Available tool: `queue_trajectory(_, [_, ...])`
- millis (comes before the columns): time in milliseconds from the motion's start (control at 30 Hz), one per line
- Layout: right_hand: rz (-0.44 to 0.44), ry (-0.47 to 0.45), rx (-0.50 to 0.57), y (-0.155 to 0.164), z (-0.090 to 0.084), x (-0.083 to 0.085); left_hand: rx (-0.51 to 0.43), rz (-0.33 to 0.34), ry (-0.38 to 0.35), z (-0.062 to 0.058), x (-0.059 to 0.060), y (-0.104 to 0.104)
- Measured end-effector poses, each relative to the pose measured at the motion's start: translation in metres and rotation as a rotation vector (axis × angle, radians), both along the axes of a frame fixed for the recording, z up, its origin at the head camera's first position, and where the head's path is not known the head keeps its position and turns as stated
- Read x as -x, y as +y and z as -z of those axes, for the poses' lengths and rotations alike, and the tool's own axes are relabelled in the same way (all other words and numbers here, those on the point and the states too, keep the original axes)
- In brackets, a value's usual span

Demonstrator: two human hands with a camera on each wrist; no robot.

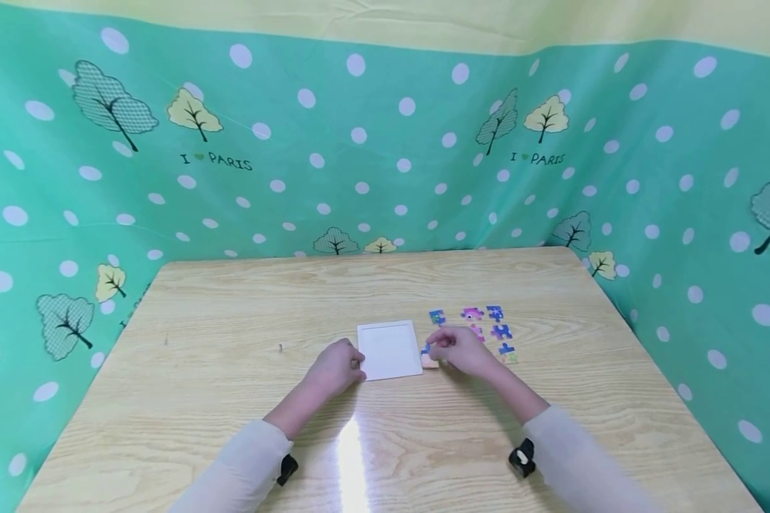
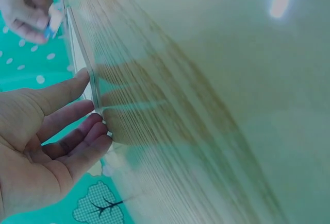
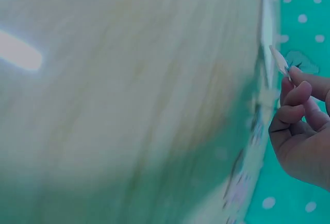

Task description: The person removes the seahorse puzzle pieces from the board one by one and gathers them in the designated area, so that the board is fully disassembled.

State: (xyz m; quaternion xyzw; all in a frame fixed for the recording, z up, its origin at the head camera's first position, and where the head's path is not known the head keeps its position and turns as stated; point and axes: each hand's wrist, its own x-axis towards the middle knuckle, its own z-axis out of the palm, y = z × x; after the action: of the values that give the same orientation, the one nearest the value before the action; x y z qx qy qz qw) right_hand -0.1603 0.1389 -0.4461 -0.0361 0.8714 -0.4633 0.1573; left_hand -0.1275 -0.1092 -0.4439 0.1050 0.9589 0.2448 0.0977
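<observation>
**One piece lifted beside the puzzle tray**

The right hand (image 1: 465,350) pinches a small puzzle piece (image 1: 428,352) between thumb and curled fingers. In the right wrist view the piece (image 3: 279,60) stands tilted, one edge up off the wood, so it looks raised rather than lying flat. The left wrist view shows the same piece (image 2: 53,22) with a blue printed face and a pale back, held at the fingertips. It sits just beside the right edge of the white square tray (image 1: 388,350), which probably explains the narrow fingertip hold: a thin flat piece can only be taken by its edges.

Across the tray from that pinch, the left hand (image 1: 335,367) rests at the tray's left edge. In the left wrist view its fingers (image 2: 77,136) lie straight and relaxed, tips against the tray's thin rim (image 2: 94,92), holding nothing. Judging by that contact, it steadies the tray so it does not slide on the smooth wood.

Just beyond the right hand, on its far and outer side, the loose puzzle pieces (image 1: 481,329) lie spread apart in a small cluster, printed faces up in blue, pink and green. Laid singly like this, each can be seen and taken without disturbing the others.

All of this sits on a light wooden table (image 1: 218,356) with a bright glare near the person's sleeves (image 1: 571,449). A green curtain (image 1: 359,142) with white dots and trees surrounds the table on three sides.
</observation>
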Motion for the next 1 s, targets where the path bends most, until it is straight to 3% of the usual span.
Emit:
queue_trajectory(200, [-0.008,-0.001,-0.073,0.021,0.010,0.000,0.003,0.003,0.007,-0.001,0.000,-0.002])
queue_trajectory(533, [-0.041,0.073,-0.237,0.025,0.006,0.002,0.025,0.008,0.016,0.000,0.000,-0.003])
queue_trajectory(1000, [-0.020,0.130,-0.216,0.034,0.003,0.005,-0.006,0.030,0.040,0.002,-0.001,-0.004])
